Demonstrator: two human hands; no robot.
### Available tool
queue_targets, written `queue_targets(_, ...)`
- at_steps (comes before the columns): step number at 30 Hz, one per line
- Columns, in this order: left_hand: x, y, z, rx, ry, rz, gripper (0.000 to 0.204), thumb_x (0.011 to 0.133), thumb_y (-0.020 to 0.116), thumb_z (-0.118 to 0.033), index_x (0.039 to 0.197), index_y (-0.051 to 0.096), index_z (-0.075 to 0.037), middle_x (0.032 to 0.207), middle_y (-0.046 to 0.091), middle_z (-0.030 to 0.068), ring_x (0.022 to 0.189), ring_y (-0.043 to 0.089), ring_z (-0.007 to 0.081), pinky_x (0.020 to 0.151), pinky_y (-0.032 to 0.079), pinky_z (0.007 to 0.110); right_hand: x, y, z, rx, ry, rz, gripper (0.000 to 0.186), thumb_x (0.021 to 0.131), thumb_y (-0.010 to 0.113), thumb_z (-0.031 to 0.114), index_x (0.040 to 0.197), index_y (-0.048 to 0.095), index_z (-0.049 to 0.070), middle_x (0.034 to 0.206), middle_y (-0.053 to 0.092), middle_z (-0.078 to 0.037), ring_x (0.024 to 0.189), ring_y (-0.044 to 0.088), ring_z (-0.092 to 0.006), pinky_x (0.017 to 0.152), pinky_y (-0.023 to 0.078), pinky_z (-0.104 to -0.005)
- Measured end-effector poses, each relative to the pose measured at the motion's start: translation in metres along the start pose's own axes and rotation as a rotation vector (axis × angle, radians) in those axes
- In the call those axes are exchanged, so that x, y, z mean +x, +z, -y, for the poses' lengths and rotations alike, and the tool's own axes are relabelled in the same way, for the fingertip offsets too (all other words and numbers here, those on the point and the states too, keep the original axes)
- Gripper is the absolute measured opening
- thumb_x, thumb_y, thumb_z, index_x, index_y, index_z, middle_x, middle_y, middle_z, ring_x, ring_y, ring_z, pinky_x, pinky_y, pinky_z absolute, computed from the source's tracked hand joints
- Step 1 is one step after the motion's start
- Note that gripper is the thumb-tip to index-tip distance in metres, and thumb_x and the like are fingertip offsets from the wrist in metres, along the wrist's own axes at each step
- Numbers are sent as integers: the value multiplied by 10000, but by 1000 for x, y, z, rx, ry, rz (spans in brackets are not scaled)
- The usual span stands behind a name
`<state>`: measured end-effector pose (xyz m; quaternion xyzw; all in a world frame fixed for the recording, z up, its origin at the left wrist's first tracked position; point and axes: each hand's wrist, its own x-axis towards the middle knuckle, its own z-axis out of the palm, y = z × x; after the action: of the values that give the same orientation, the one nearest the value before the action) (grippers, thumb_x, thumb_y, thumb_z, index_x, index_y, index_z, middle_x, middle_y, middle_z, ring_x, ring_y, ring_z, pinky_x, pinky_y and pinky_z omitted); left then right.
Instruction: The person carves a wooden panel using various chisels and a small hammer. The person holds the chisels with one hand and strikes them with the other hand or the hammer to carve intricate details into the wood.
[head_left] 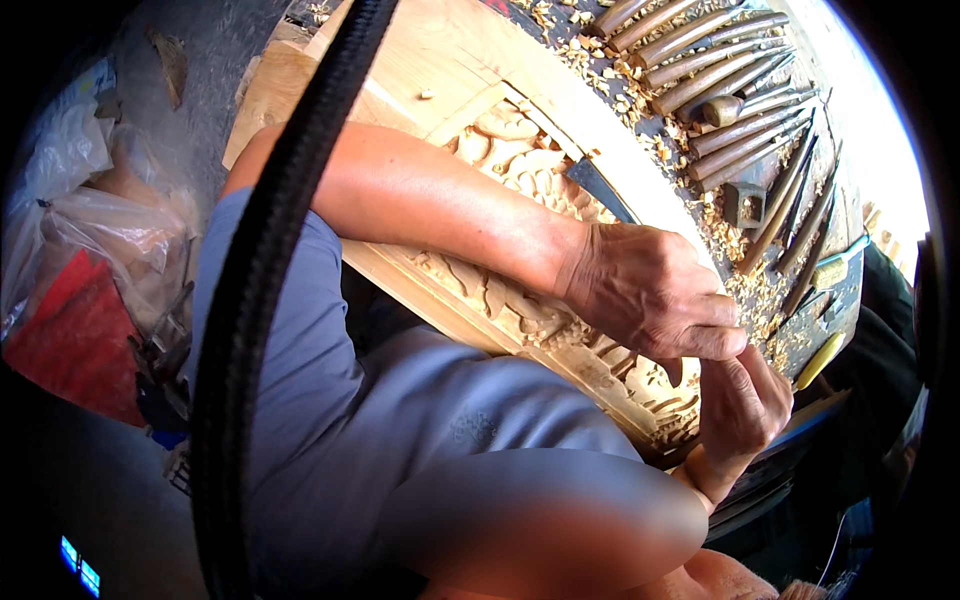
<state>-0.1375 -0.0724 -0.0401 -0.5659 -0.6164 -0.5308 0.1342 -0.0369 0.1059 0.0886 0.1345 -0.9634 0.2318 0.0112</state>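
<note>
My left hand (655,290) reaches across a carved wooden panel (500,295) with its fingers curled and closed. My right hand (745,405) comes up from below, and its bent fingers meet the left fingertips near the panel's right end. Anything pinched between them is hidden. The pale panel bears raised, leaf-like relief inside a plain border. Beyond my left wrist, a flat grey metal blade (600,190) lies over the carving, its lower end close to the wrist. My left forearm covers part of the relief.
Several wooden-handled carving tools (710,75) lie in a row at the far right, among wood shavings (655,150). A metal block (743,205), a brush (840,262) and a yellow-handled tool (820,360) are nearby. Plastic bags (110,220) and a red piece (75,335) lie at left. A black strap (265,290) crosses the view.
</note>
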Motion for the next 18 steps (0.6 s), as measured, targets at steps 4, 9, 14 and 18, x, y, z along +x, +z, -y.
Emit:
queue_targets(4,1,-4,1,18,56,-20,555,909,748,-373,1369,609,-96,950,635,-7,734,669,145,559,509,313,-1,-1,-3,-5,-13,-8,317,753,882,-97,1044,806,3,777,684,-151,600,633,-295,561,457,-349)
queue_targets(9,1,8,0,79,60,-105,524,943,716,-283,1418,595,-99,938,642,-19,722,661,126,555,499,299,2,6,-6,70,-26,-35,322,750,884,-103,1043,803,4,746,660,-135,596,623,-295,554,450,-351)
queue_targets(14,-1,6,-2,140,12,-56,514,943,708,-293,1411,620,-100,923,659,-26,722,665,121,536,496,294,5,10,-6,78,-53,-12,303,750,888,-97,1026,802,-5,744,662,-127,594,621,-302,553,454,-353)
queue_targets(18,0,5,-1,157,16,-73,484,944,706,-297,1384,645,-106,933,679,-29,717,670,118,528,493,293,8,11,-1,86,-50,-36,291,747,890,-95,1011,803,-10,750,674,-133,596,627,-305,555,459,-357)
